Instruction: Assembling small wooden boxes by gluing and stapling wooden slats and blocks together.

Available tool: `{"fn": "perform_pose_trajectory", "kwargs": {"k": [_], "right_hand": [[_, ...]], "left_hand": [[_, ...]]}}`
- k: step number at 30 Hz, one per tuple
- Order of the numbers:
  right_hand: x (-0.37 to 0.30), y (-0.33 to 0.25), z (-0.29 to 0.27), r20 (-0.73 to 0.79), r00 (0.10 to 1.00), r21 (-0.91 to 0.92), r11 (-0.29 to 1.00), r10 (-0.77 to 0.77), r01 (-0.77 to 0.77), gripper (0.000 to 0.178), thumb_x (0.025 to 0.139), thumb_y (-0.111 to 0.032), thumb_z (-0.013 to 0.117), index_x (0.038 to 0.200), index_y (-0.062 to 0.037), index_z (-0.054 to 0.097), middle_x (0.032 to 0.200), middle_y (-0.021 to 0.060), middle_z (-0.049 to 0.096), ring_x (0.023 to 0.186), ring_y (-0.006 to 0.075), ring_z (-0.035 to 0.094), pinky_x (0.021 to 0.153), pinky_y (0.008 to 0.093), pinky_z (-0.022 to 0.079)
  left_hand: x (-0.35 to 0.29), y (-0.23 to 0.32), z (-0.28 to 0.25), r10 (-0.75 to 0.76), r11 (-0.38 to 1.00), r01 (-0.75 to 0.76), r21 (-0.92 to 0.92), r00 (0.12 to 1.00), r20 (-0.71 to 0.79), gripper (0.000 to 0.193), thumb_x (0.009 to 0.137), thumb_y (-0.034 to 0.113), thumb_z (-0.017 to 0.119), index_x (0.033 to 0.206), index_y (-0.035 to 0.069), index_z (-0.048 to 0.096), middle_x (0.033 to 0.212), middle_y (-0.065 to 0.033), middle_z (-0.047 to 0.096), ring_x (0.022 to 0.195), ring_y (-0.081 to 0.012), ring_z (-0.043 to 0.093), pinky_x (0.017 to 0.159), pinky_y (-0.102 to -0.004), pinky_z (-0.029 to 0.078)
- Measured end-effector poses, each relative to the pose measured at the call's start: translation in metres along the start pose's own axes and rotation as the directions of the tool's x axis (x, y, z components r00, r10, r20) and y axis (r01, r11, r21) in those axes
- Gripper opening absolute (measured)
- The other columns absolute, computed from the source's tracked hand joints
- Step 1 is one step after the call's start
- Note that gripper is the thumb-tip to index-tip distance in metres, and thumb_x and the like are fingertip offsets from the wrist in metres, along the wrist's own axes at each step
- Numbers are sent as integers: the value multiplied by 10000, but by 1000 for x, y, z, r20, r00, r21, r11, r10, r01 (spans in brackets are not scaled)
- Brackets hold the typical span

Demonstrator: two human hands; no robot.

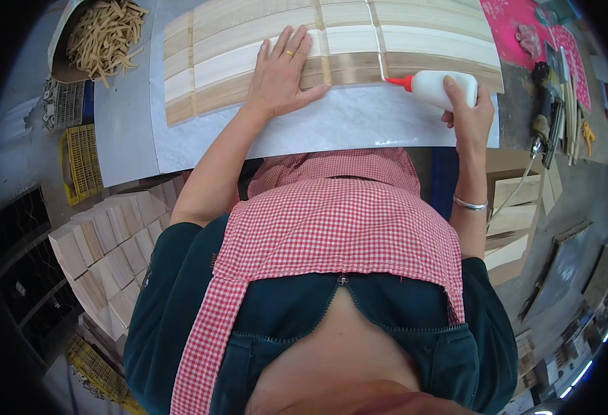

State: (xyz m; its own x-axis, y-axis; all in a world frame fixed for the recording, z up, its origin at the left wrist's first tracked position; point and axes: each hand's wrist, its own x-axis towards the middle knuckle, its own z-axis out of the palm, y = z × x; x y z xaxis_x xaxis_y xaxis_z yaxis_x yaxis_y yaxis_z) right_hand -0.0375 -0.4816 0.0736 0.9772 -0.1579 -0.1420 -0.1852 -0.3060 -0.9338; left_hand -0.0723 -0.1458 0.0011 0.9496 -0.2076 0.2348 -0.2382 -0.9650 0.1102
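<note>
A row of pale and brown wooden boards (248, 52) lies side by side on a white marbled tabletop (380, 121). Narrow grooves cross the boards; thin wood strips sit in some of them. My left hand (281, 76) rests flat on the boards with its fingers spread. In my right hand (466, 107) is a white glue bottle (442, 86) with a red nozzle, tilted nearly level. Its tip touches or hovers just above the near end of a groove (378, 41), where a white line of glue runs away from me. The right fingers wrap round the bottle.
A container full of thin wood strips (107, 38) stands at the far left. Stacked wood blocks (114, 242) and a yellow crate (81, 162) are at lower left. To the right are a pink covering (508, 28), a power or air tool (540, 128) with a hose, and more wood pieces (515, 200).
</note>
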Motion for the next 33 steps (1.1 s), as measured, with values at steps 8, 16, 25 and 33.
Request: {"fn": "perform_pose_trajectory", "kwargs": {"k": [8, 16, 25, 33], "right_hand": [[40, -41, 59, 30, 995, 237, 968, -94, 85, 518, 908, -372, 755, 1115, 67, 572, 877, 151, 640, 519, 148, 571, 442, 243, 463], [108, -59, 176, 7, 982, 310, 934, -188, 177, 585, 915, -360, 751, 1168, 98, 491, 927, 175, 633, 530, 159, 626, 483, 247, 526], [131, -58, 211, -50, 986, 200, 965, -162, 169, 586, 894, -348, 753, 1134, 117, 489, 899, 188, 639, 500, 189, 627, 482, 285, 533], [73, -38, 165, 12, 995, 140, 985, -103, 100, 552, 911, -353, 745, 1141, 96, 521, 880, 166, 637, 503, 154, 606, 460, 251, 507]], "left_hand": [[-11, -17, -22, 11, 989, -4, -149, 999, 46, 975, 813, 611, 665, 1533, 23, 372, 1658, -129, 287, 1552, -325, 198, 1229, -574, 168], [-34, -39, -41, -39, 993, 52, -105, 992, 117, 976, 786, 547, 695, 1531, 13, 360, 1664, -138, 270, 1555, -317, 194, 1236, -561, 165], [-36, -40, -35, -69, 990, 80, -120, 993, 96, 948, 776, 516, 693, 1520, 17, 382, 1658, -126, 289, 1551, -296, 216, 1233, -553, 181], [-39, -43, -28, -50, 997, 52, -53, 998, 39, 929, 783, 541, 683, 1512, 39, 403, 1648, -102, 318, 1540, -288, 248, 1225, -554, 207]]}}
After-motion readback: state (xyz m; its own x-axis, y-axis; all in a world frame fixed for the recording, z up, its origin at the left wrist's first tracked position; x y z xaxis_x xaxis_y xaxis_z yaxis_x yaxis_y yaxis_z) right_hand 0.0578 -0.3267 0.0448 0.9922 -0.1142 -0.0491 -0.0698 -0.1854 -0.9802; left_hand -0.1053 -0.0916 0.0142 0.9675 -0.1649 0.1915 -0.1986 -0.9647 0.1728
